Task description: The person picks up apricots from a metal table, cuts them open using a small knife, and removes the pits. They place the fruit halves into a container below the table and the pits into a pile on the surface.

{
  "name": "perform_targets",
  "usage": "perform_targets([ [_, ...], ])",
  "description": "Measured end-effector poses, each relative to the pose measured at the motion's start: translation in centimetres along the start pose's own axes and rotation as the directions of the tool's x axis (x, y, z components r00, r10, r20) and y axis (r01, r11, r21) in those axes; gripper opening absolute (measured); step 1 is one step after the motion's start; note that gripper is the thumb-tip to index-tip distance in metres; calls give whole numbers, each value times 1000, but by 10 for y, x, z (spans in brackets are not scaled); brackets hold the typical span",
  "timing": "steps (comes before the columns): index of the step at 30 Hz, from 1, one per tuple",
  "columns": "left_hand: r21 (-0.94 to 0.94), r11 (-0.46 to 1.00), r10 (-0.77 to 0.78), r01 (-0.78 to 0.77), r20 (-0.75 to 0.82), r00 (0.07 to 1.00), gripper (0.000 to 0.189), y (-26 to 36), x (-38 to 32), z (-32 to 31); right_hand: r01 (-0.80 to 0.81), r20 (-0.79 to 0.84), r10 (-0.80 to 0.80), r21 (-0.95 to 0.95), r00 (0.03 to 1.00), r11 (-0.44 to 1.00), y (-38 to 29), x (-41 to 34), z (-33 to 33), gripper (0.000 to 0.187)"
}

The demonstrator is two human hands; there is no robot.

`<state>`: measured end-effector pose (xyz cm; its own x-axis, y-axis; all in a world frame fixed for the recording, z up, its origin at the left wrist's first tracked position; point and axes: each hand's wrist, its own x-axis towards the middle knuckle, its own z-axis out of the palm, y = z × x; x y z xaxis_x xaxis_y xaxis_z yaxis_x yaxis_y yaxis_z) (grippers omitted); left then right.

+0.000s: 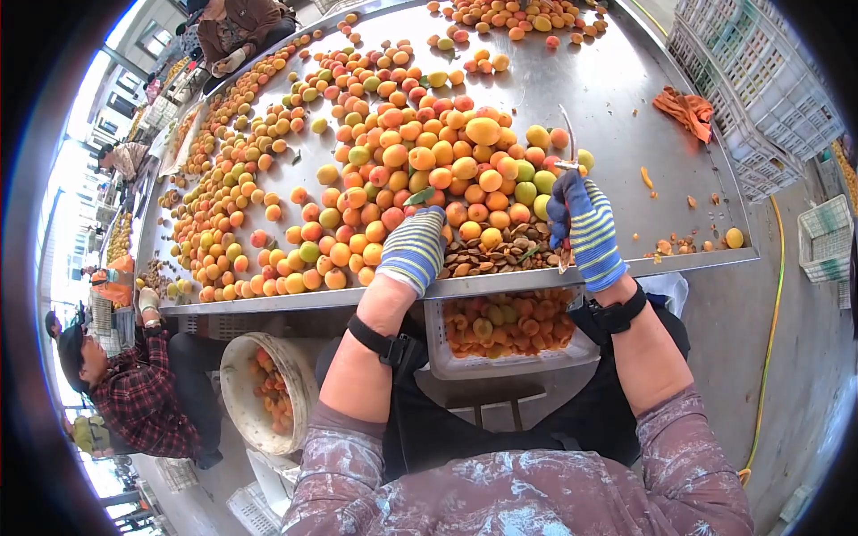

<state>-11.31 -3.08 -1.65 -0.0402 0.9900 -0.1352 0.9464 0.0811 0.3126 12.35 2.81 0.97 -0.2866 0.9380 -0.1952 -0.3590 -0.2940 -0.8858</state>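
My right hand [586, 224], in a striped knit glove with a dark blue palm, grips a small curved knife [571, 130]. Its thin blade points up and away from me, over the steel table. My left hand [415, 244], gloved alike, reaches into the near edge of a heap of apricots [422, 159]. Its fingertips are turned away, so whether they hold a fruit is hidden. Between my two hands lies a pile of brown apricot pits [493, 253] along the table's front edge. Below that edge, a white plastic crate [439, 355] holds split apricots [509, 325].
Left of my legs, a white bucket [234, 395] contains apricot pieces. A person in a plaid shirt [151, 409] sits at the left; another person [234, 33] works across the table. An orange cloth [684, 110] lies at right, near stacked crates [757, 87]. A yellow hose [771, 342] crosses the floor.
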Motion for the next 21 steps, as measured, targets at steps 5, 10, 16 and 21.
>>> perform_targets([
  [5, -83, 982, 150, -172, -223, 963, 34, -14, -8, 11, 51, 61, -42, -156, 997, 986, 11, -1, 4, 32],
  [10, -122, 990, 63, -73, -81, 995, 34, -13, -8, 4, 24, 83, -11, -168, 996, 986, 13, -9, 9, 32],
  [16, -978, 96, -21, 188, 187, 982, 40, 3, -1, -14, 101, 161, -72, -185, 984, 978, 18, -18, 16, 38],
  [21, -803, -522, 201, 286, 211, 957, 39, 25, -14, -4, 58, 259, -13, -167, 966, 984, 26, -26, 22, 32],
])
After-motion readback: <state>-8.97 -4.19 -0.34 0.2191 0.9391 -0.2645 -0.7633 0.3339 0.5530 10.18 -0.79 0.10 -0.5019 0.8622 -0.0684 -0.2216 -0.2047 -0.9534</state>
